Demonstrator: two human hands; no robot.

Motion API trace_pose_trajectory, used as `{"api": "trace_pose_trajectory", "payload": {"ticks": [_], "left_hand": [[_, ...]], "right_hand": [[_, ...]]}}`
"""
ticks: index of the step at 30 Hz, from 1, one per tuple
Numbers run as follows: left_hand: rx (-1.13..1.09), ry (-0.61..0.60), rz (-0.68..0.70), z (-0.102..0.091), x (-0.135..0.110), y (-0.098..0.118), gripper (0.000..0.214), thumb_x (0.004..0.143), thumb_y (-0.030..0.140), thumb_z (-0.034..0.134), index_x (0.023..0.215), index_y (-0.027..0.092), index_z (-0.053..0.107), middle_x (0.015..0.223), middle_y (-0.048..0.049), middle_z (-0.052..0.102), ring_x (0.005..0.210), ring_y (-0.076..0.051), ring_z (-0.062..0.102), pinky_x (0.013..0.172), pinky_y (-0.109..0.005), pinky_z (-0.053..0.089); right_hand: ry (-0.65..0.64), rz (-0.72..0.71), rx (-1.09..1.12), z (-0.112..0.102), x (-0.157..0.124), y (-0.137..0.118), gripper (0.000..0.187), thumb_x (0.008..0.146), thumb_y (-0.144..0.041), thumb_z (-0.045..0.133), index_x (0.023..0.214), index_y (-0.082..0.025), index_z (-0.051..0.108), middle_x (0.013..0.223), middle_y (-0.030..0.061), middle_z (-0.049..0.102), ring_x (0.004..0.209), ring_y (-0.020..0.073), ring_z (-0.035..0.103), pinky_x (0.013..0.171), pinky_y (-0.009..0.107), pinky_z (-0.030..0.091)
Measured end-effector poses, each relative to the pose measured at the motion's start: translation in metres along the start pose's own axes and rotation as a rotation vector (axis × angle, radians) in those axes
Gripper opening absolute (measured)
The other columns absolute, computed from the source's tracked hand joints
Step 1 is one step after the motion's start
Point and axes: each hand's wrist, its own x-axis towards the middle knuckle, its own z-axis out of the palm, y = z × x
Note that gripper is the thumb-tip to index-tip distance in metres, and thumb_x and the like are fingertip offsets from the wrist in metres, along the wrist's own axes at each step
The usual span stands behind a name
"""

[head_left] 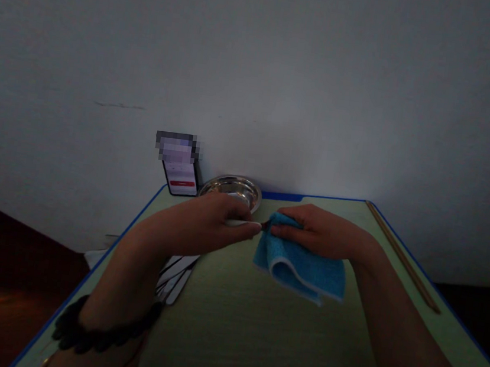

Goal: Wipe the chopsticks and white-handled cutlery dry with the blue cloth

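Observation:
My left hand (211, 222) is closed around a slim white-handled utensil (243, 224) whose tip points right into a folded blue cloth (301, 266). My right hand (317, 231) pinches that cloth around the utensil's end, just above the green table (232, 325). A dark bead bracelet (102, 330) circles my left wrist. What kind of utensil it is stays hidden by fingers and cloth.
A shiny metal bowl (233, 188) sits at the table's far edge beside a propped phone (179, 172). Several pieces of cutlery (178, 273) lie under my left forearm. A long wooden stick (401, 256) runs along the right edge. A white wall stands behind.

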Motion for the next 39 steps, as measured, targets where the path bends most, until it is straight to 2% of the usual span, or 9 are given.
{"api": "trace_pose_trajectory", "payload": {"ticks": [5,15,24,33,39], "left_hand": [[-0.024,-0.021,-0.027,0.001,0.002,0.0,0.039,0.085,0.046,0.038,0.072,0.017,0.06,0.058,0.0028,0.053,0.054,-0.01,0.049,0.049,-0.02,0.03],[-0.078,-0.084,-0.101,0.004,0.004,-0.005,0.043,0.084,0.05,0.035,0.073,0.018,0.063,0.06,0.0022,0.058,0.055,-0.01,0.053,0.049,-0.019,0.033],[-0.098,-0.085,-0.104,0.006,0.005,-0.006,0.046,0.083,0.053,0.034,0.071,0.018,0.062,0.059,0.002,0.057,0.054,-0.01,0.053,0.049,-0.019,0.035],[-0.105,-0.094,-0.112,0.005,0.004,-0.004,0.045,0.083,0.052,0.035,0.074,0.019,0.065,0.064,0.0013,0.061,0.057,-0.011,0.056,0.051,-0.019,0.036],[-0.091,-0.06,-0.126,0.0,-0.004,-0.012,0.044,0.083,0.052,0.037,0.075,0.02,0.066,0.062,0.003,0.06,0.055,-0.01,0.054,0.052,-0.018,0.036]], "right_hand": [[-0.029,0.029,0.012,0.0,0.0,0.0,0.022,0.087,-0.036,0.04,0.086,-0.019,0.055,0.081,0.0007,0.058,0.069,0.0123,0.051,0.064,0.024,0.036],[-0.004,0.042,-0.013,0.0,0.002,0.002,0.021,0.087,-0.034,0.042,0.086,-0.018,0.055,0.087,0.0014,0.059,0.071,0.0122,0.051,0.064,0.024,0.036],[-0.005,0.08,-0.009,-0.001,0.001,0.002,0.022,0.086,-0.035,0.042,0.089,-0.019,0.056,0.09,0.0019,0.06,0.072,0.0127,0.052,0.065,0.024,0.037],[-0.019,0.057,0.022,-0.006,-0.004,0.002,0.024,0.086,-0.037,0.042,0.096,-0.02,0.056,0.092,0.0016,0.06,0.076,0.0129,0.053,0.066,0.024,0.038],[-0.033,0.15,0.002,-0.015,-0.015,0.009,0.028,0.085,-0.04,0.043,0.096,-0.019,0.058,0.088,0.0019,0.062,0.077,0.0143,0.056,0.067,0.025,0.039]]}}
